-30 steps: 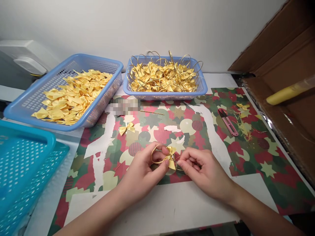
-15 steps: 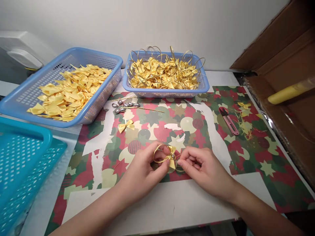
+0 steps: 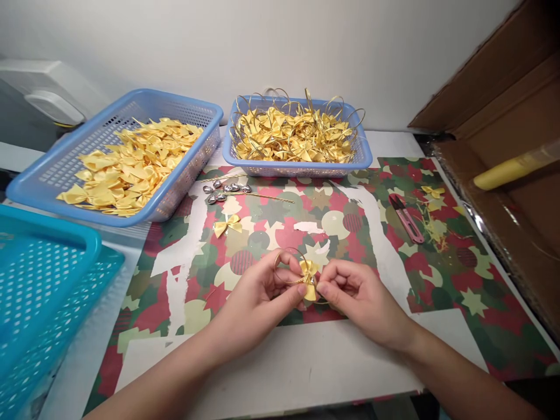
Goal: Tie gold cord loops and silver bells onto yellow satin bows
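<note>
While the left hand (image 3: pixel 271 289) pinched the yellow ribbon bow (image 3: pixel 308 268) with a gold wire loop (image 3: pixel 286 282) over the table (image 3: pixel 280 361), presumably to steady both, the right hand (image 3: pixel 361 297) had fingertips closed together at the bow's right edge; couldn't tell on what. Silver beads (image 3: pixel 212 199) lay beyond, likely for easy reach. Versus half a second earlier: bow turned more face-on, right fingertips slightly nearer it.

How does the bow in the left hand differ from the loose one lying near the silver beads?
The held bow is pinched in the left hand; the loose bow lies on the patterned mat. The held bow stretches up and down in the picture, the loose bow sideways. Looped gold wire meets the held bow; none shows on the loose bow. Both are yellow.
</note>
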A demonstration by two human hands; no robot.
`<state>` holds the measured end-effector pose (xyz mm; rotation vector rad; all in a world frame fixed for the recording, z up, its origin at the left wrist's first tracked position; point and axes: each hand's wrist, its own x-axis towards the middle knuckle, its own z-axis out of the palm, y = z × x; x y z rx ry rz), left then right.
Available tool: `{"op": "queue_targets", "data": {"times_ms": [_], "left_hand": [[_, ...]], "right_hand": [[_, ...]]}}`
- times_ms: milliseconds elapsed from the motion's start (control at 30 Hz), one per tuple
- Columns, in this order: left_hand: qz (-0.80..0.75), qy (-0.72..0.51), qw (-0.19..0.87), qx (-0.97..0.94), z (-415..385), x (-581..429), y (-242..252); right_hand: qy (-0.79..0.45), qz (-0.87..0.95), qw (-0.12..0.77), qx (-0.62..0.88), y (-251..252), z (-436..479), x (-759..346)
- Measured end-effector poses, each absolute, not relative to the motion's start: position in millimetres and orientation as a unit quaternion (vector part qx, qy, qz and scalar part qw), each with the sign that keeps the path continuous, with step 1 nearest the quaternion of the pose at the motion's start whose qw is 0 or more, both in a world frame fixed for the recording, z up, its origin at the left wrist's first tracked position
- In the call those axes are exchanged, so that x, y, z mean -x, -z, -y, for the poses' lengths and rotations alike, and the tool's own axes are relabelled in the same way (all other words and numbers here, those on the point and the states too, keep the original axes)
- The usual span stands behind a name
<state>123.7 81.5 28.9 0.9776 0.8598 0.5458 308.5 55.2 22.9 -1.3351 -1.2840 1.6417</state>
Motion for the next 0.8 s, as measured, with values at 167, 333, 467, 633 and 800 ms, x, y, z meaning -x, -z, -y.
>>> {"op": "queue_targets", "data": {"times_ms": [167,333,467,633,800], "left_hand": [[-0.416,-0.262,0.727,-0.479,-81.4,-123.4,-28.2],[-0.477,-0.296,0.602,-0.568,-79.8,-124.5,-29.4],[-0.518,-0.26,0.572,-0.581,-80.7,-126.3,-31.2],[-0.536,-0.2,0.582,-0.578,-83.4,-126.0,-31.6],[-0.529,-0.177,0.581,-0.593,-84.7,-125.0,-32.1]], "right_hand": [[-0.628,0.485,0.334,0.509,-22.8,-54.0,-310.2],[-0.597,0.51,0.322,0.53,-19.5,-50.2,-309.9],[-0.549,0.568,0.314,0.526,-17.2,-48.2,-307.4],[-0.499,0.626,0.329,0.5,-16.2,-47.5,-305.8],[-0.473,0.654,0.324,0.494,-15.5,-47.0,-306.3]]}}
